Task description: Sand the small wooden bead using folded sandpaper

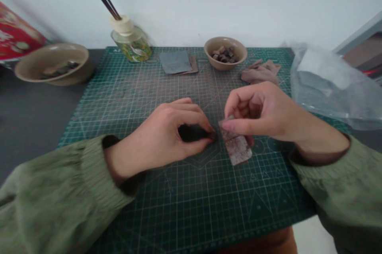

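Over the middle of the green cutting mat (179, 190), my left hand (176, 130) is closed in a pinch, thumb against fingertips. Something small and dark seems to show at the tips, too hidden to name. My right hand (259, 111) grips the upper end of a worn, brownish-grey sandpaper strip (238, 150) between thumb and fingers. The strip's lower end hangs tilted toward the mat, with a crease across it. Only a narrow gap parts the two hands.
Along the back are a reed diffuser (131, 41), grey sandpaper squares (174, 62), a bowl (225, 64) of small brown blocks and a crumpled brownish cloth or glove (261, 73). A larger bowl (53, 79) stands left, a clear plastic bag (337, 91) right.
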The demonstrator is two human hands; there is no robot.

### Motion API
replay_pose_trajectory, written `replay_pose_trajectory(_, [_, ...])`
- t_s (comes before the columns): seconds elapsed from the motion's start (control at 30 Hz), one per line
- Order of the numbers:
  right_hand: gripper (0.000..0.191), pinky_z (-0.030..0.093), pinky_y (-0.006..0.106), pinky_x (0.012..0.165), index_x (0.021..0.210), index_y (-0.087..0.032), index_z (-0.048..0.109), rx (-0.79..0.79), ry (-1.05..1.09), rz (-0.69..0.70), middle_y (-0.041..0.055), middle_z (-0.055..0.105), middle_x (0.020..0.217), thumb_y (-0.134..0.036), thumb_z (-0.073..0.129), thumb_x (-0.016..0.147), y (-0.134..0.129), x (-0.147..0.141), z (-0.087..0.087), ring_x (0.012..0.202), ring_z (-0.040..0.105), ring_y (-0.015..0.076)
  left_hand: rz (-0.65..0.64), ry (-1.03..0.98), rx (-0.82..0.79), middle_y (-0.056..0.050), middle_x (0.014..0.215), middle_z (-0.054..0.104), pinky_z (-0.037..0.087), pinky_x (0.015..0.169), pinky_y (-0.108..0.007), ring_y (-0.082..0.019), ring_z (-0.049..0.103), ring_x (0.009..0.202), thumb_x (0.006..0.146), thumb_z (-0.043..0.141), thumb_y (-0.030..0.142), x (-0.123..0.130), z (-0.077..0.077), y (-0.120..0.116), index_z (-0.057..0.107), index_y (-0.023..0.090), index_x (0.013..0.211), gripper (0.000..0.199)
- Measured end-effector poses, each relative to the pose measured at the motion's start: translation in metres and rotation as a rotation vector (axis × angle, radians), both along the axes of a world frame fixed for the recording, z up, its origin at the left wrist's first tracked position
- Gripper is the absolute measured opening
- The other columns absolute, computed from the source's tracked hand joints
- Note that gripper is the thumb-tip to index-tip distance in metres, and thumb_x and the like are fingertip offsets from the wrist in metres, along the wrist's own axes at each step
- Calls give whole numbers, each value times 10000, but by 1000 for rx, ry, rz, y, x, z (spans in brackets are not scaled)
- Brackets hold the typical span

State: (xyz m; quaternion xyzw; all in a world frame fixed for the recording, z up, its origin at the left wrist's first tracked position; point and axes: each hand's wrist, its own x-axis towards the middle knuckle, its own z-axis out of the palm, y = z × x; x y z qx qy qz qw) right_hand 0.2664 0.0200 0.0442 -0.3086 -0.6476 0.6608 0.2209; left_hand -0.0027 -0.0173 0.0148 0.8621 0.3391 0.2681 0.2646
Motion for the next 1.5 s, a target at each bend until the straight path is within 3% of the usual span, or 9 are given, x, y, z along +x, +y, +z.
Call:
replay_pose_trajectory(0.17, [290,534,175,461,889,-191,770,72,-42,-127,-20,802,695,-263,1047,842,2,-1,-2,511,713,112,38,-1,-62,-19,1063,860,592,960,-343,-202,783,1020,1000,848,283,-2,-2,1,893,274,1011,47])
replay_pose_trajectory(0.3, [273,537,179,462,900,-194,772,78,-32,-131,-21,804,698,-253,1036,858,2,1,-3,512,718,116,114,-89,-200,-15,988,851,570,735,-291,-176,747,855,961,879,288,-1,0,-2,902,272,1031,74])
replay_pose_trajectory(0.43, [272,543,171,467,885,-184,775,38,-70,-27,-20,791,668,-247,1038,849,2,1,-2,515,713,115,175,-161,-273,21,819,794,468,567,-266,-129,633,650,970,885,328,1,0,-5,884,265,1074,122])
replay_pose_trajectory(0.53, [271,545,170,467,892,-180,773,16,-109,20,-15,796,662,-251,1031,850,3,0,-3,511,709,118,171,-150,-260,12,880,822,521,638,-266,-136,685,706,985,867,327,1,0,-4,879,261,1087,122])
replay_pose_trajectory(0.73, [277,515,168,457,880,-176,770,20,-190,-2,11,801,651,-286,1024,858,7,0,-6,496,709,123,101,-5,-136,-13,1046,850,584,940,-316,-194,778,1023,964,873,295,-2,-1,2,882,260,996,49])
replay_pose_trajectory(1.1, [276,537,175,473,921,-162,773,17,-212,16,33,835,717,-308,1004,885,2,-13,-18,525,733,131,147,-29,-181,11,979,825,564,859,-305,-163,764,914,898,890,218,0,-1,-1,883,252,942,56])
replay_pose_trajectory(1.5, [272,517,173,459,870,-169,759,35,-195,-26,9,808,657,-254,1017,861,1,-14,-16,496,721,124,153,-33,-188,-11,992,830,567,845,-312,-179,763,923,895,878,248,0,-1,-1,884,251,937,43])
